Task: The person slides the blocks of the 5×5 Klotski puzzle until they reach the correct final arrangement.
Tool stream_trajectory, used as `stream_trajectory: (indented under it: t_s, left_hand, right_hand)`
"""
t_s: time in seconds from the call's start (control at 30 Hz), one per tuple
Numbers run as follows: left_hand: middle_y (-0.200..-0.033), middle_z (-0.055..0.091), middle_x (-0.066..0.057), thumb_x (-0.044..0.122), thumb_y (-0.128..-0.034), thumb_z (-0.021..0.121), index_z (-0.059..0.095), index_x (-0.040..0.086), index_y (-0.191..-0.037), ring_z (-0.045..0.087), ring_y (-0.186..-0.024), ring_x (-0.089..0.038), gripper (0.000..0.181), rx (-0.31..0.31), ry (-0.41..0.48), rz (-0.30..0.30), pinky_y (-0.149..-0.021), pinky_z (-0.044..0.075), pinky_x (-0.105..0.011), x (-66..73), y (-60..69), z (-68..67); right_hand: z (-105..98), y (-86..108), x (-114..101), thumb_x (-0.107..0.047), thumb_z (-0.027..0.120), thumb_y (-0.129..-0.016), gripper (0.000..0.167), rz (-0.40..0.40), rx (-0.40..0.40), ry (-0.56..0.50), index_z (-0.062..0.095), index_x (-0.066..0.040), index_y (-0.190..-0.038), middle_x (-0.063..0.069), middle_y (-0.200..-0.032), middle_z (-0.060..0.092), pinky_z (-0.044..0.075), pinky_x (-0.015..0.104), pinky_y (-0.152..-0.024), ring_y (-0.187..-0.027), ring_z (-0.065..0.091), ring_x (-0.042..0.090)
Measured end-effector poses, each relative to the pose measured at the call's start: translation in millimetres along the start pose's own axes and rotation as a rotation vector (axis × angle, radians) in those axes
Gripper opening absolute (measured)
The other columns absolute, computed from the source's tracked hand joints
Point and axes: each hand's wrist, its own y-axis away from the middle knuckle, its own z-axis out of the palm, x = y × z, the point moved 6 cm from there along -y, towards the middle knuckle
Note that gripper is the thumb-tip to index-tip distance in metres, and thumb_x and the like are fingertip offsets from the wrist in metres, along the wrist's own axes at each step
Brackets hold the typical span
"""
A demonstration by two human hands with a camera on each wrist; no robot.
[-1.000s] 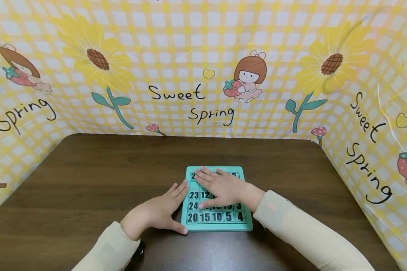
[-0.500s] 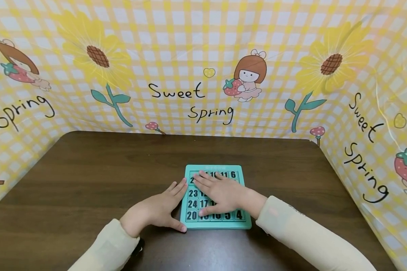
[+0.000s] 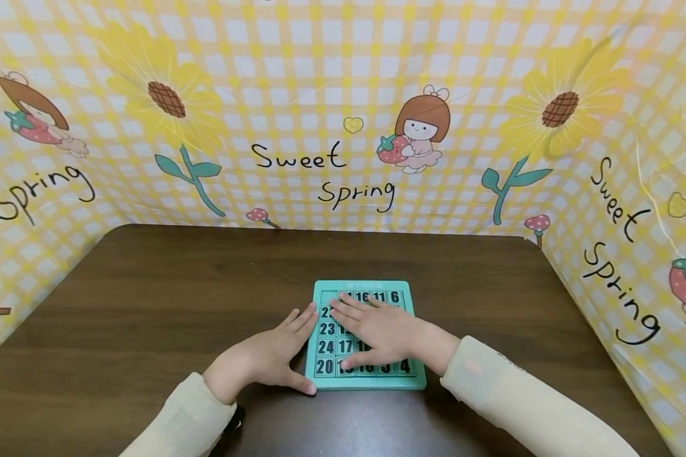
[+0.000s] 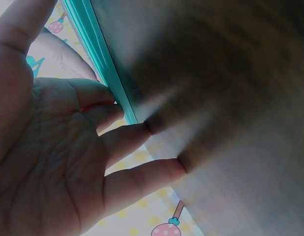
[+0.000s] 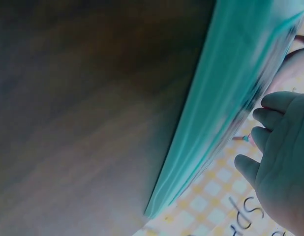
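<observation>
A teal number slide puzzle (image 3: 366,383) lies flat on the table, its tiles printed with black numbers. At its top-left corner one slot shows no tile. My left hand (image 3: 271,357) rests along the puzzle's left side, fingers spread, with the thumb at the lower-left corner. Over the tiles my right hand (image 3: 380,330) is spread flat, its fingertips near the tile marked 22 (image 3: 326,312). It hides several middle tiles. In the left wrist view the fingers (image 4: 142,184) reach past the puzzle's edge; the right wrist view shows the puzzle's side (image 5: 206,113) and the right palm (image 5: 287,162).
The dark brown wooden table (image 3: 206,266) extends on all sides of the puzzle. A yellow-and-white checked cloth (image 3: 297,82) with printed flowers and lettering stands round the back and both sides. Cream sleeves (image 3: 509,387) cover the forearms.
The tile in the top-left corner has slid down one row, leaving the slot above it bare. My right hand has moved slightly toward me with it. The left hand keeps its place.
</observation>
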Motion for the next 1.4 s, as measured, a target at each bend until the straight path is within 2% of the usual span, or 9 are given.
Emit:
stream_trajectory:
  t_s: [0.27, 0.47, 1.4]
  left_hand:
    - [-0.169, 0.000, -0.008, 0.057, -0.0730, 0.081, 0.010, 0.005, -0.160, 0.004, -0.155, -0.038, 0.124, 0.009, 0.012, -0.001, -0.119, 0.027, -0.052, -1.2, -1.1, 0.9]
    - [-0.169, 0.000, -0.008, 0.058, -0.0728, 0.081, 0.010, 0.005, -0.160, 0.005, -0.155, -0.038, 0.124, 0.004, 0.020, 0.000, -0.119, 0.028, -0.053, -0.7, -0.4, 1.0]
    - [-0.169, 0.001, -0.009, 0.058, -0.0739, 0.080, 0.011, 0.004, -0.159, 0.005, -0.155, -0.038, 0.123, -0.003, 0.011, 0.001, -0.119, 0.027, -0.053, 0.9, 1.4, -0.5]
  right_hand:
    - [-4, 3.7, 23, -0.070, 0.038, -0.096, 0.090, 0.078, 0.011, -0.043, 0.013, -0.014, -0.161, 0.001, -0.169, 0.006, 0.018, 0.056, -0.122, -0.157, -0.001, 0.019]
    - [-2, 2.9, 31, -0.071, 0.036, -0.096, 0.090, 0.099, 0.001, -0.055, 0.014, -0.014, -0.160, 0.001, -0.169, 0.007, 0.017, 0.056, -0.122, -0.157, -0.001, 0.020]
    - [-7, -21.8, 15, -0.072, 0.039, -0.094, 0.091, 0.089, -0.023, -0.037, 0.014, -0.015, -0.161, 0.000, -0.169, 0.006, 0.019, 0.054, -0.122, -0.157, -0.001, 0.020]
